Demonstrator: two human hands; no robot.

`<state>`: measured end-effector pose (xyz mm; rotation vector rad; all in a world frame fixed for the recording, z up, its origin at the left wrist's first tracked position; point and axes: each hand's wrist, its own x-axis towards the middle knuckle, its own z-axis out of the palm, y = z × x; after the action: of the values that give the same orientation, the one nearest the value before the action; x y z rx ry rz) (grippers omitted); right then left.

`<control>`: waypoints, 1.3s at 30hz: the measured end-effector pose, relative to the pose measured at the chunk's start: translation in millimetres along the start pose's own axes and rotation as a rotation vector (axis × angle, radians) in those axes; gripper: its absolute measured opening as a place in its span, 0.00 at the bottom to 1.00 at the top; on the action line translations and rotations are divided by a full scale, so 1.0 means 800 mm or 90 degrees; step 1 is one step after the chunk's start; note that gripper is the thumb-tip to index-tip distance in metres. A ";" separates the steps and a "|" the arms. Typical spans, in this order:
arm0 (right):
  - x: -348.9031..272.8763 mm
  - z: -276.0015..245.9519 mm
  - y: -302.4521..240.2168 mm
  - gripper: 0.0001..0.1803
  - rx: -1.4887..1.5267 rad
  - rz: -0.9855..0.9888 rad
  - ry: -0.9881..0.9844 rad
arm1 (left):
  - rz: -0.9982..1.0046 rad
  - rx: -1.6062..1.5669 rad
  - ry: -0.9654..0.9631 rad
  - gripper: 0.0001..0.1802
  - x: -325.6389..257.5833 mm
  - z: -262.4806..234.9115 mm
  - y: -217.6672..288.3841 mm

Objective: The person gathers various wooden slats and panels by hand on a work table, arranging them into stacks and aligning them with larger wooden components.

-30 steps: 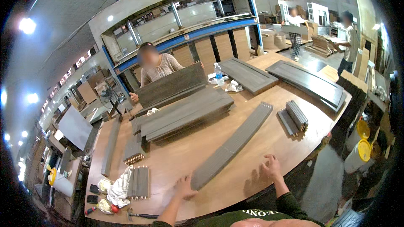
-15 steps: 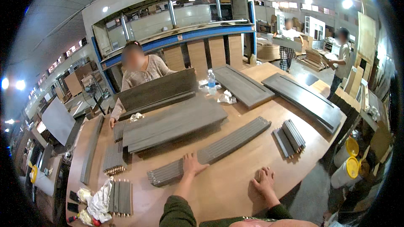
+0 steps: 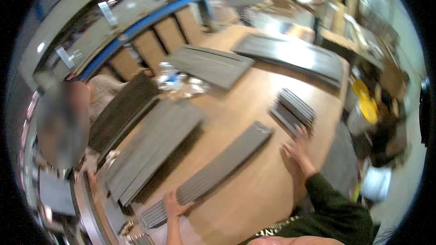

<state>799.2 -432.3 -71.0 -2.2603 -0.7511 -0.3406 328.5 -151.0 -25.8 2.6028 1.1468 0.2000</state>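
The long ribbed slat panel point(image 3: 213, 172) is coloured dark grey, with fine parallel grooves run lengthwise. The same grey, grooved pattern is shown on the small stack of short slat pieces point(image 3: 293, 109) and on the wide flat panels point(image 3: 152, 147). The table point(image 3: 254, 190) is finished in plain light-brown wood. A dark green sleeve point(image 3: 334, 204) is worn on the right arm. The shelf rail point(image 3: 150, 18) is painted blue. The bucket point(image 3: 365, 104) is coloured yellow.

Two hands point(image 3: 175, 206) point(image 3: 297, 147) (bare), one long slatted panel point(image 3: 213, 172)
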 end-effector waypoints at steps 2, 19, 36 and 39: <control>0.020 0.028 0.011 0.49 -0.061 0.009 -0.046 | -0.076 0.055 -0.029 0.57 -0.013 -0.003 -0.014; 0.124 -0.033 0.051 0.41 -0.094 0.114 -0.285 | -0.080 0.148 -0.044 0.64 0.095 0.069 0.221; 0.040 -0.050 -0.064 0.48 0.444 -0.274 -0.230 | -0.119 -0.640 0.250 0.18 0.086 0.061 0.424; 0.045 -0.002 -0.013 0.44 0.332 0.004 -0.295 | -0.099 -0.774 0.213 0.17 0.080 0.053 0.395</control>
<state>821.1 -412.5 -48.4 -1.8484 -0.9357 0.3646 602.9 -314.8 34.4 1.4187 0.8653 0.9682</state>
